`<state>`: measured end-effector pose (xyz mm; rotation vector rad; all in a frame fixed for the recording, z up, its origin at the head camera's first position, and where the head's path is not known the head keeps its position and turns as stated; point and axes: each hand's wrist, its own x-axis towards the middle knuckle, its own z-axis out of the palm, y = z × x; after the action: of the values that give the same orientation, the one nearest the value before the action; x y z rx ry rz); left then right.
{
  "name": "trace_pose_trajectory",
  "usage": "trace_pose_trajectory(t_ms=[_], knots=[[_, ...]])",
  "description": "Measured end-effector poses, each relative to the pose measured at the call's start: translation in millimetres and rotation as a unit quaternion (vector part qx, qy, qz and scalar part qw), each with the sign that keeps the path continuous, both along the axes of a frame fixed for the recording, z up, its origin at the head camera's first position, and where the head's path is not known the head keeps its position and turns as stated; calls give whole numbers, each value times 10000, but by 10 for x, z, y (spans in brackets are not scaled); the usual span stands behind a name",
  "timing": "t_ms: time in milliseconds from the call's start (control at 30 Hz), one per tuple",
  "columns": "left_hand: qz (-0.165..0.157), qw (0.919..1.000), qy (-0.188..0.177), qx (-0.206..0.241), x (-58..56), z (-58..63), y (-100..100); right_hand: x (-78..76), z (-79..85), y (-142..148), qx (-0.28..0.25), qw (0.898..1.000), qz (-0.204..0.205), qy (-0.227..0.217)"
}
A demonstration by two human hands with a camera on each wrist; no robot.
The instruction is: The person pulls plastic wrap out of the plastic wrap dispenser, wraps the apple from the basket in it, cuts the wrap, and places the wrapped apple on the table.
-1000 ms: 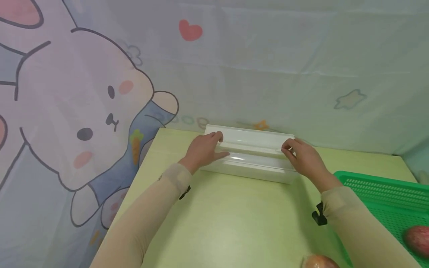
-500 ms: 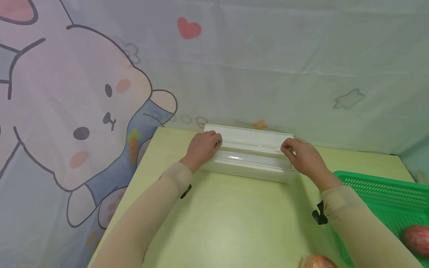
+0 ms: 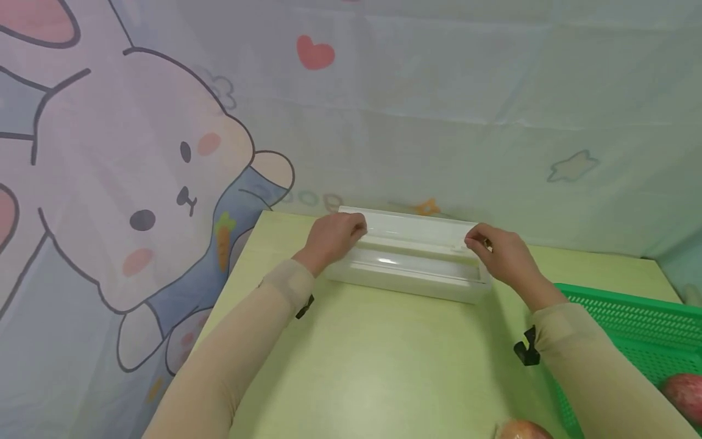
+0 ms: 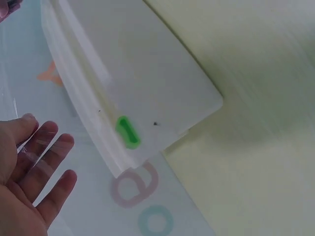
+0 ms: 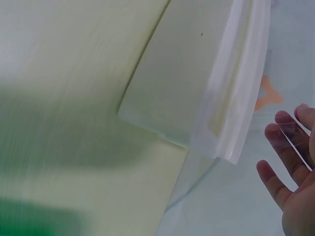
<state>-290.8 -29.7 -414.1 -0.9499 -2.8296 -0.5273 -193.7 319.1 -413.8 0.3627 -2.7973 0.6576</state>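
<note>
A long white cling film dispenser [image 3: 406, 289] lies near the back edge of the table, its lid [image 3: 417, 224] raised at the back. Over its left end, my left hand [image 3: 331, 241] pinches clear cling film [image 4: 61, 142] between thumb and fingers; the film wraps across the fingertips in the left wrist view. My right hand [image 3: 507, 256] pinches the film at the right end, where a transparent sheet shows over the fingers in the right wrist view. On the dispenser's face near its left end sits a green slider-like piece [image 4: 129, 132].
To the right stands a green perforated basket [image 3: 631, 305] with a reddish round fruit [image 3: 685, 393] in it. Another wrapped round item [image 3: 523, 430] lies at the near edge of view. A printed cloth [image 3: 411, 91] hangs directly behind the pale green table [image 3: 373, 366].
My left thumb, apart from the fingers a second ago, has closed against them in a pinch. The right hand keeps its pinch and has shifted slightly right along the dispenser.
</note>
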Motion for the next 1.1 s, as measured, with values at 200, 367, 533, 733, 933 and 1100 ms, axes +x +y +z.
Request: trace_pose_trajectory(t_ms=[200, 367, 533, 733, 933, 1100], knots=[[-96, 9995, -245, 155, 22, 173, -34, 30, 111, 14, -139, 9999, 28, 19], [-129, 9991, -372, 143, 15, 296, -52, 57, 221, 21, -323, 9992, -17, -252], [-199, 9979, -556, 283, 14, 425, -69, 79, 340, 35, -426, 9975, -87, -555], [-197, 9950, -924, 323, 9, 579, -72, 91, 468, 46, -542, 9958, -106, -732], [-283, 9918, -1175, 425, -16, 726, -63, 81, 566, 74, -536, 9966, -106, -621], [-351, 9901, -1271, 483, -39, 853, -78, 65, 673, 82, -472, 9977, -103, -472]])
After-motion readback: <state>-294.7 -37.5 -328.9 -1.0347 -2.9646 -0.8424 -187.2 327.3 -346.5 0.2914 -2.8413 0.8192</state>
